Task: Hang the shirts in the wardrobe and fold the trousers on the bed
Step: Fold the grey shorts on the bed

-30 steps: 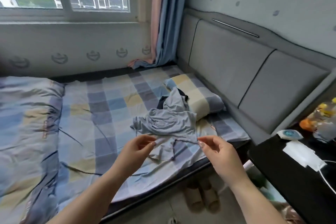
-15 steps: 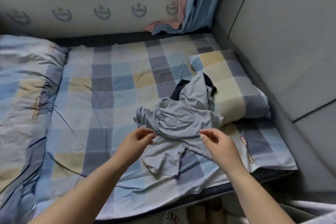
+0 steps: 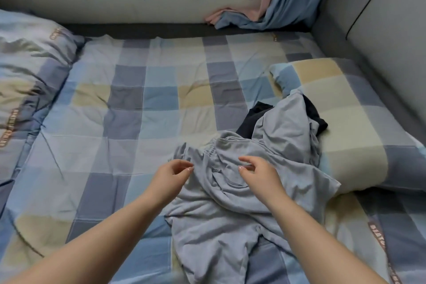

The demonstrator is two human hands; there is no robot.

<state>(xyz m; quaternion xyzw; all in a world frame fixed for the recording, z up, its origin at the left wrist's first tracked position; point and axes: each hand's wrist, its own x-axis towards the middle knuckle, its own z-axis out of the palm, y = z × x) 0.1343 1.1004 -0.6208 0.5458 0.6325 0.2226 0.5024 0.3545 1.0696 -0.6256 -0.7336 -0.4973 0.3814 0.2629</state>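
Note:
Crumpled grey-blue trousers (image 3: 230,214) with an elastic waistband lie on the checked bed sheet (image 3: 143,104), their upper part draped over the pillow's edge. A dark garment (image 3: 251,120) peeks out from under them. My left hand (image 3: 171,176) hovers at the left end of the waistband with its fingers loosely curled and nothing in them. My right hand (image 3: 260,175) hovers over the middle of the waistband, thumb and fingers slightly apart, holding nothing. Whether the fingertips touch the cloth is unclear.
A checked pillow (image 3: 345,122) lies at the right against the grey padded headboard (image 3: 380,30). A bunched duvet (image 3: 27,71) fills the left side. Blue and pink curtains (image 3: 265,4) pool at the far wall.
My view has tilted down and come closer to the bed. Both hands have moved forward from the trousers' lower part to the waistband.

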